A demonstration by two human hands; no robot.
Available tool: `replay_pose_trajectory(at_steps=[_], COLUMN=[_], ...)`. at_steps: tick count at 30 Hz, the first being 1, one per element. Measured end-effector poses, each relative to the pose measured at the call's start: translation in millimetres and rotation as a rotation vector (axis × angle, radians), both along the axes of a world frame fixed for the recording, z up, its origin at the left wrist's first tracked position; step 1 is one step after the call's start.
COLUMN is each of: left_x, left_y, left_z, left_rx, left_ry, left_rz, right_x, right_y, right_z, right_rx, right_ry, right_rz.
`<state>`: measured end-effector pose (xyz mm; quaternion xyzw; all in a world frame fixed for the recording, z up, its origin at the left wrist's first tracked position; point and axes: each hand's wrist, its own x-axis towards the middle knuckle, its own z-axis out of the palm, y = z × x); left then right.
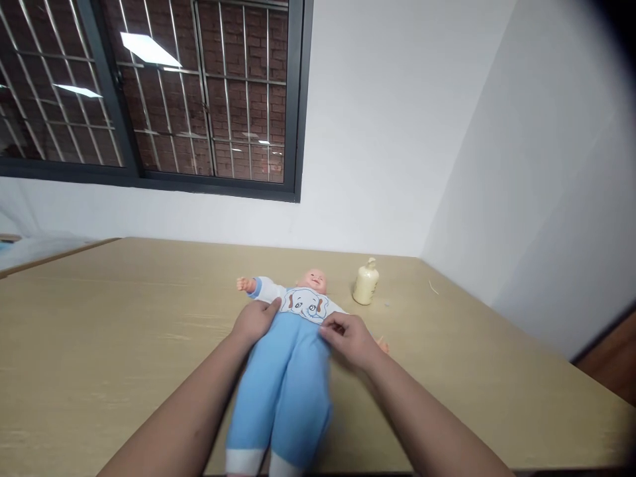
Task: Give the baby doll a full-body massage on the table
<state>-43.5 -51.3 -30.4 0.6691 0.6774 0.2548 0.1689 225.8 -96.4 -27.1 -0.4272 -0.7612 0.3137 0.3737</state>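
A baby doll lies on its back on the table, its head away from me. It wears a white shirt with a cartoon animal face and blue cuffs. Light blue pants with white ankle cuffs cover its legs. My left hand grips the doll's waist, thumb on the front, the other fingers mostly hidden behind its side. On the other side, my right hand pinches the pants' waistband with thumb and index finger, close to the shirt's hem. The doll's right-side arm is partly hidden behind that hand.
A cream pump bottle stands beyond the doll's head, to the right, on the wood-coloured table. White walls meet at the table's far right corner. A dark-framed barred window is at the back left.
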Motion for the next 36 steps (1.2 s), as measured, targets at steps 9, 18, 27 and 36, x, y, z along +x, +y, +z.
replay_pose_trajectory(at_steps=[9, 18, 27, 36], left_x=[25, 48, 45, 61], left_y=[-22, -41, -43, -50], left_z=[10.2, 12.6, 22.0, 36.3], left_rx=[-0.022, 0.035, 0.242, -0.262], left_ry=[-0.098, -0.080, -0.527, -1.664], left_rz=[-0.073, -0.105, -0.245, -0.381], right_x=[6, -5, -12, -21], right_y=[20, 22, 16, -46], right_z=[-20, -28, -19, 5], right_rx=[-0.209, -0.085, 0.194, 0.417], right_ry=[-0.295, -0.093, 0.320, 0.425], right_rz=[-0.285, -0.285, -0.257, -0.071])
